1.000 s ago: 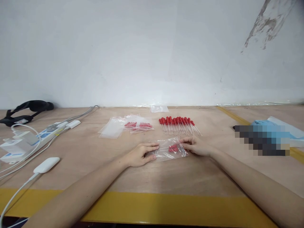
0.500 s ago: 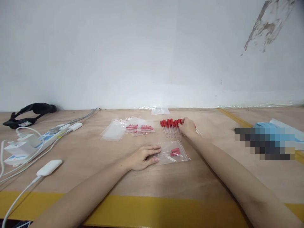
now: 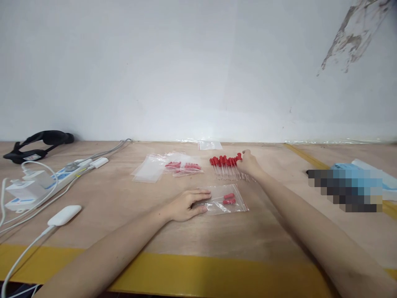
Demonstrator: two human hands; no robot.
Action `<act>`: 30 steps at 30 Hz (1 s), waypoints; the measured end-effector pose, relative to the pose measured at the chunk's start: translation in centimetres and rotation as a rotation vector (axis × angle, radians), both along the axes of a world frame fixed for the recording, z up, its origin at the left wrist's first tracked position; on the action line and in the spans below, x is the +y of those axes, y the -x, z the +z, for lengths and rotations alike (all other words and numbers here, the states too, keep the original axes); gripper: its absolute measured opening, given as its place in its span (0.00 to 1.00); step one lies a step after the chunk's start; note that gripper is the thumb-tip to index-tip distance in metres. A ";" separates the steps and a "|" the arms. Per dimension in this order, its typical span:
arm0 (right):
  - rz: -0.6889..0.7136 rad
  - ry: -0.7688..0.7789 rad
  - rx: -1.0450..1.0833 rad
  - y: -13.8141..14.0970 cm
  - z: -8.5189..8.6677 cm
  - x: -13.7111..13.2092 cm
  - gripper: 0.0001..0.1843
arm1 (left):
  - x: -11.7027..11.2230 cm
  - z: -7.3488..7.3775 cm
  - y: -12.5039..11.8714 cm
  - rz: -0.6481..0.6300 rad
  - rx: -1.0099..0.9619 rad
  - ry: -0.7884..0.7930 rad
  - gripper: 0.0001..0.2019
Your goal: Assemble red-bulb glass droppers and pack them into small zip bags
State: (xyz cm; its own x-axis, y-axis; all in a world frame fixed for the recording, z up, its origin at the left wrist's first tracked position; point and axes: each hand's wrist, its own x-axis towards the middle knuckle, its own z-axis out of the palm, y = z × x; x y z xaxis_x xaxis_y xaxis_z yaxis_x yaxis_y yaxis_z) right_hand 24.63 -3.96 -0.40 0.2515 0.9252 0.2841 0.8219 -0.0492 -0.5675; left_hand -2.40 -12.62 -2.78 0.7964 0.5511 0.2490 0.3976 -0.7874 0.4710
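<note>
A clear zip bag [image 3: 218, 209] lies on the table in front of me, with two red-bulbed droppers [image 3: 228, 196] inside it. My left hand [image 3: 187, 205] rests on the bag's left end, fingers stretched out and thumb apart. Beyond the bag is a row of glass droppers [image 3: 223, 161] with red rubber bulbs, side by side with their thin tips toward me. At the right end of that row, my right hand [image 3: 249, 162] has its fingers closed at a red-bulbed dropper [image 3: 239, 156]. Its fingers partly hide the dropper.
Filled bags with red bulbs [image 3: 191, 167] and flat clear bags [image 3: 149, 167] lie left of the row. Another small bag [image 3: 210, 145] is near the wall. A power strip [image 3: 58, 180] with cables, a white device [image 3: 64, 215] and a black strap [image 3: 46, 142] occupy the left; blue packaging [image 3: 344, 166] is right.
My right hand has shifted slightly right, and a red bulb now shows at its fingertips. Inside the bag, the two bulbs now look more separated. My left hand has stayed on the bag.
</note>
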 end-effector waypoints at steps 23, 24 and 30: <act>0.099 -0.211 0.985 -0.9 -3.9 -7.7 0.23 | -0.1 0.2 0.0 0.012 0.023 -0.007 0.23; 0.114 -0.179 1.030 -0.5 -3.9 -7.9 0.21 | -0.1 0.2 0.0 0.014 0.024 -0.013 0.23; 0.246 0.047 1.169 0.5 -4.0 -8.5 0.10 | -0.2 0.2 0.0 0.038 0.018 -0.019 0.26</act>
